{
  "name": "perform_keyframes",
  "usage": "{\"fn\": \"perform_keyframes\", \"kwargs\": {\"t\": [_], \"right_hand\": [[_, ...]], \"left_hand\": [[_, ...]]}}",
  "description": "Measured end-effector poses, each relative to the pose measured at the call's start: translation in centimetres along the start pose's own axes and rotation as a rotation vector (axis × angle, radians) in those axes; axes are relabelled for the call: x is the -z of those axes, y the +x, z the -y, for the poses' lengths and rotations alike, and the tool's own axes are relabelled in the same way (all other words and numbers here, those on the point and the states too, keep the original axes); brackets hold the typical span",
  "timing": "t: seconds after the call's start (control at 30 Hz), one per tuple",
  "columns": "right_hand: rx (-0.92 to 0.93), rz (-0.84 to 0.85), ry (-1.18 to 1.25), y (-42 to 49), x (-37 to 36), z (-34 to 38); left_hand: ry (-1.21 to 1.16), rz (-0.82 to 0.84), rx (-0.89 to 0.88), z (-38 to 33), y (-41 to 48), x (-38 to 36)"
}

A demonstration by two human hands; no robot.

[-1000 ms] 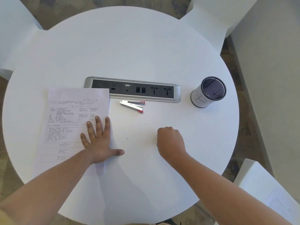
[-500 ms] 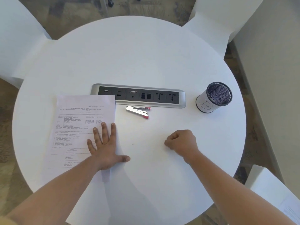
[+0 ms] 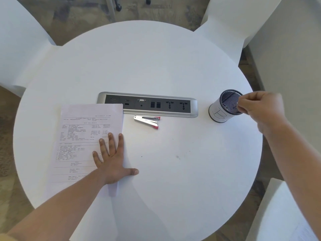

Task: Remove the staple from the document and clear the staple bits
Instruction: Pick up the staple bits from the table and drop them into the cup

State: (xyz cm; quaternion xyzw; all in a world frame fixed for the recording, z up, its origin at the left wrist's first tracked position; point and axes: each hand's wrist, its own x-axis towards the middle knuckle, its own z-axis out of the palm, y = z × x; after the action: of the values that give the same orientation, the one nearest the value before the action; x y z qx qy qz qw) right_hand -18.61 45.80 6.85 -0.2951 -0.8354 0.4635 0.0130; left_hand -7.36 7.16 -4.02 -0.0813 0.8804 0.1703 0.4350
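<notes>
Right hand (image 3: 257,108) has swung from mid-table (image 3: 156,66) to its right edge, fingertips pinched narrow over the mesh cup (image 3: 218,113) directly beneath; whether they hold bits, cannot tell. Left hand (image 3: 112,159) presses the document (image 3: 83,136) flat near the left edge.

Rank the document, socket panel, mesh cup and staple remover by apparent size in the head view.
1. document
2. socket panel
3. mesh cup
4. staple remover
The document lies nearest the camera, but its lead looks clear.
</notes>
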Motion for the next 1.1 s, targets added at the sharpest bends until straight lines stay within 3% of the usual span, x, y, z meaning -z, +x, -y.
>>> {"fn": "perform_keyframes", "kwargs": {"t": [0.13,0.23,0.43,0.67,0.77,0.9,1.1], "right_hand": [[0.175,0.053,-0.455,2.2,0.3,0.2],[0.267,0.035,-0.637,3.2,0.0,0.4],[0.292,0.106,-0.738,4.2,-0.4,0.3],[0.358,0.086,-0.423,0.6,-1.4,1.0],[0.386,0.241,-0.409,-3.4,-3.6,-0.3],[0.416,0.470,-0.567,-8.1,-7.5,-4.1],[0.511,0.661,-0.829,-11.1,-10.1,-7.5]], "left_hand": [[-0.003,0.001,0.002,0.0,0.0,-0.1],[-0.006,0.002,0.004,0.0,0.1,-0.1],[0.003,0.003,0.010,0.0,0.2,0.0],[0.011,0.009,0.006,-0.4,0.0,0.3],[0.015,0.008,0.008,-0.4,0.0,0.3],[0.011,0.004,0.013,-0.3,-0.1,0.3],[0.013,0.000,0.019,-0.3,-0.2,0.1]]}}
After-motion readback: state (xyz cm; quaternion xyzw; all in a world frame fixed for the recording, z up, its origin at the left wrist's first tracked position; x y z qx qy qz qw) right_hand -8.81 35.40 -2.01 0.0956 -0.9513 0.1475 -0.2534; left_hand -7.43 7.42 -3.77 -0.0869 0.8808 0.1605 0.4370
